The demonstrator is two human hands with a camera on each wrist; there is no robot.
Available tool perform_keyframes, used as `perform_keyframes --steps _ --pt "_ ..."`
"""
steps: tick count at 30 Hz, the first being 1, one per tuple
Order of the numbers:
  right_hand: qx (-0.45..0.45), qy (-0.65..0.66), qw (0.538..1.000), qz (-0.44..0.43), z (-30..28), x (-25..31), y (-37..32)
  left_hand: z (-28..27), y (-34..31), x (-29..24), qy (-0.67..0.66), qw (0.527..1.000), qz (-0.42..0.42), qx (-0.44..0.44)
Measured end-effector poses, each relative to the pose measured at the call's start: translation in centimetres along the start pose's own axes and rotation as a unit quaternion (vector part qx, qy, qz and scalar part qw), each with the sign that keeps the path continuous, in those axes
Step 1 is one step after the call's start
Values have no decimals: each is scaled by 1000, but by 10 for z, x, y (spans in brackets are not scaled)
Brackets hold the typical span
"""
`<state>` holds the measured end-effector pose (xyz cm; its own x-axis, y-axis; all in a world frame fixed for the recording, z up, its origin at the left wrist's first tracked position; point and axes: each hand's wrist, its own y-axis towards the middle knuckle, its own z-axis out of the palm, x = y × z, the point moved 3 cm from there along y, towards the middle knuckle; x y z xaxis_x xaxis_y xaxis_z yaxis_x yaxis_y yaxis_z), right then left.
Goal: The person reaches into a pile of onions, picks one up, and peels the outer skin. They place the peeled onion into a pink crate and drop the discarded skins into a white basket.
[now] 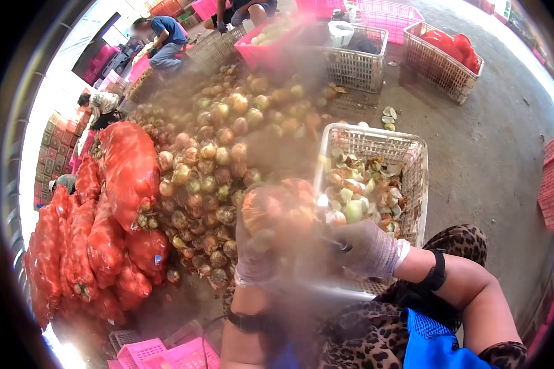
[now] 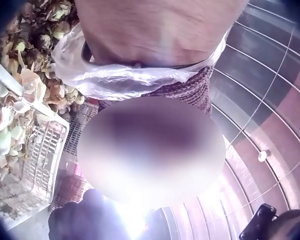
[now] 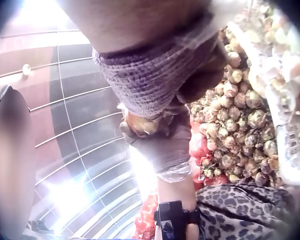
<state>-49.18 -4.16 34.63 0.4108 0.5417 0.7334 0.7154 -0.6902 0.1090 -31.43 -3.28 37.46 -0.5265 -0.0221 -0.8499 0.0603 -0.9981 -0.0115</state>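
In the head view, the gloved left hand [image 1: 255,255] holds a large reddish-orange onion [image 1: 261,212], partly lost in a blur at the centre. Close on its right, the gloved right hand [image 1: 369,246] has curled fingers round a small dark tool [image 1: 341,244], whose far end is hidden by blur. The right wrist view shows the left hand [image 3: 162,147] cupped round the onion [image 3: 142,125], below the right hand's knitted cuff [image 3: 140,82]. A blurred oval covers most of the left hand in the left wrist view, leaving its cuff [image 2: 185,92] visible.
A white crate [image 1: 418,184] of peels and onion pieces stands beside the right hand. Beyond the left hand lies a big onion pile [image 1: 209,154], with red net sacks [image 1: 126,178] at its left. Pink crates [image 1: 191,353], other crates and several people are around.
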Motion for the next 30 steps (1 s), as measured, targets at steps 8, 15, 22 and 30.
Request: perform_keyframes --steps 8,15,22,30 --pt "29 -103 989 105 -8 -4 3 -42 6 30 -96 985 -37 136" --pt "-12 -173 980 95 -24 -9 -6 -13 -5 23 22 994 -30 106" --pt "-138 -103 985 4 3 -32 0 -35 2 57 83 995 -6 49" --pt "4 -239 969 -66 19 34 3 -31 -68 5 -361 918 -61 153"
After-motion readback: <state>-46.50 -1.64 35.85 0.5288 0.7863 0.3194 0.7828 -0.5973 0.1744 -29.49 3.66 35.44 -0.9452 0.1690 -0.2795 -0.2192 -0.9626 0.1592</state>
